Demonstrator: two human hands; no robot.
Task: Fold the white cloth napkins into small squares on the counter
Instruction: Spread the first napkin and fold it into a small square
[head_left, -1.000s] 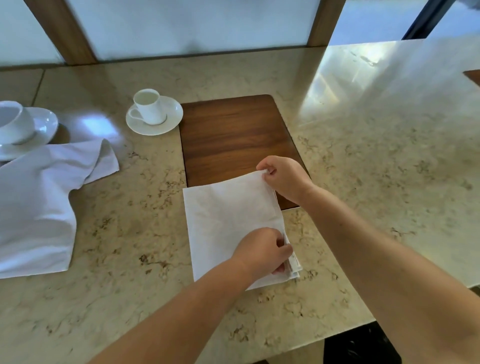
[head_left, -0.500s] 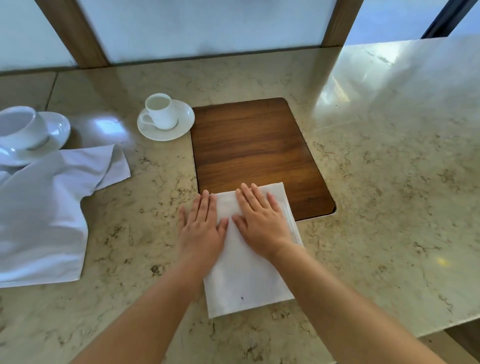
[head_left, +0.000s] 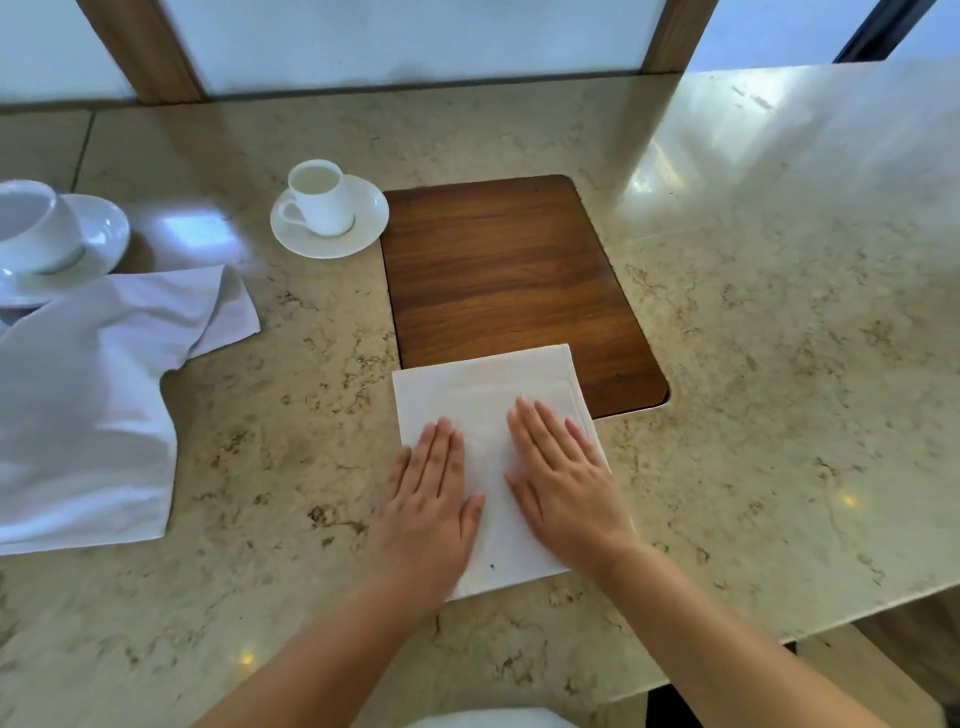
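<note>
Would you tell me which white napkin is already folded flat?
The folded napkin under both hands, overlapping the wooden board; the left napkin lies rumpled.

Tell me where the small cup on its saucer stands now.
In the head view the small cup stands on its saucer at the far left of the counter, just left of the wooden board.
</note>
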